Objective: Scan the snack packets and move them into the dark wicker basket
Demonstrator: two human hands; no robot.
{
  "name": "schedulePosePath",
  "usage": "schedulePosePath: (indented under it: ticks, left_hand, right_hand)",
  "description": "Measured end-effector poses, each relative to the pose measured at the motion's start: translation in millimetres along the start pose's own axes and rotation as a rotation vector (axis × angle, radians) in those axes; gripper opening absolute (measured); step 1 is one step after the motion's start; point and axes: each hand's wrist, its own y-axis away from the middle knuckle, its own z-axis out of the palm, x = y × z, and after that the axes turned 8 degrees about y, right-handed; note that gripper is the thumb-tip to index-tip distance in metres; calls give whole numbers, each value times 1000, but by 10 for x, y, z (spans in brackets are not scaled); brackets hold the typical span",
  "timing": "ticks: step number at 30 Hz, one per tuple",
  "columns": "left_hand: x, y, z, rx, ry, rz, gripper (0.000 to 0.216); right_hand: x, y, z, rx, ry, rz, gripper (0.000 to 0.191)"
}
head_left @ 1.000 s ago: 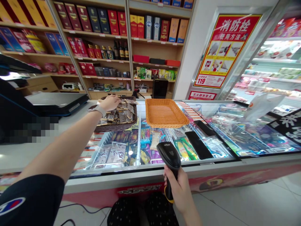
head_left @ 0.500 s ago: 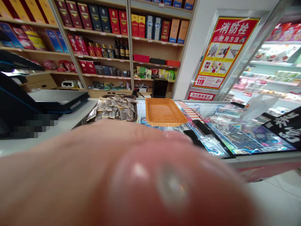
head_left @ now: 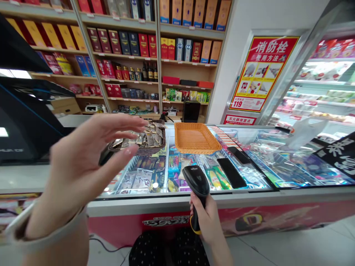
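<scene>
My left hand (head_left: 85, 162) is raised at the left with fingers stretched out, thumb apart, and nothing in it. Behind its fingertips is a dark woven basket (head_left: 151, 150) with many small flat packets (head_left: 154, 137), partly hidden by the hand. My right hand (head_left: 208, 220) is wrapped round the handle of a black and yellow barcode scanner (head_left: 197, 181). The scanner is upright in front of the freezer's front edge, its head over the glass. An orange wicker basket (head_left: 195, 137) sits on the freezer beyond the scanner.
A chest freezer (head_left: 122, 207) with a glass top runs across in front of me. Two black phones (head_left: 231, 173) lie on the glass. Dark checkout equipment (head_left: 24, 122) stands at the left. Shelves (head_left: 124, 53) of boxes and bottles line the back; a red poster (head_left: 264, 70) hangs right of them.
The blurred hand that filled the lower view close to the camera is gone from there. My left hand is now at the left, and my right hand with the scanner shows. The view tilted down.
</scene>
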Motion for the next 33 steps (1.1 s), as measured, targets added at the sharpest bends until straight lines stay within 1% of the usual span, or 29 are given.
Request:
schedulePosePath:
  ticks: [1, 2, 3, 5, 8, 10, 12, 15, 18, 21, 24, 28, 33]
  left_hand:
    - [-111, -66, 23, 1, -5, -27, 34]
    - [-279, -127, 32, -15, -24, -77, 31]
    - [-498, -187, 35, -14, -76, -156, 33]
    - [-1036, -298, 48, 2, -214, -332, 35]
    - [-1836, -403, 139, -104, -466, -571, 34]
    - [-2211, -425, 249, -216, -558, -552, 42]
    - [-2428, -433, 369, -306, -621, -460, 50]
    - [-2549, -475, 517, -383, -706, -390, 57]
    - [-2583, -546, 597, -439, -739, -411, 60]
    - [-2609, -572, 624, -453, -740, -446, 58]
    - [-2617, -521, 617, -421, -763, -430, 50]
    - [-2588, -414, 574, -346, -765, -364, 45]
    - [-2522, -334, 509, -226, -633, -264, 47]
  right_hand:
    - [-1, -3, 4, 5, -4, -1, 50]
    - [-2, -5, 9, 9, -3, -1, 50]
    - [-4, -5, 12, 13, 1, -1, 50]
    - [-12, 1, 16, 21, 10, 2, 50]
    - [-28, 13, 11, 24, 15, 3, 50]
    - [-34, 15, 3, 14, 23, 8, 50]
    - [-31, 10, -1, 6, 38, 19, 51]
    - [-12, -3, 5, 13, 62, 19, 52]
    - [7, -7, 20, 28, 74, 15, 52]
    - [15, -3, 29, 25, 78, 19, 51]
    - [14, 1, 29, 17, 59, 23, 50]
    - [15, -1, 31, 13, 35, 26, 50]
    - [36, -11, 46, 11, 74, 11, 51]
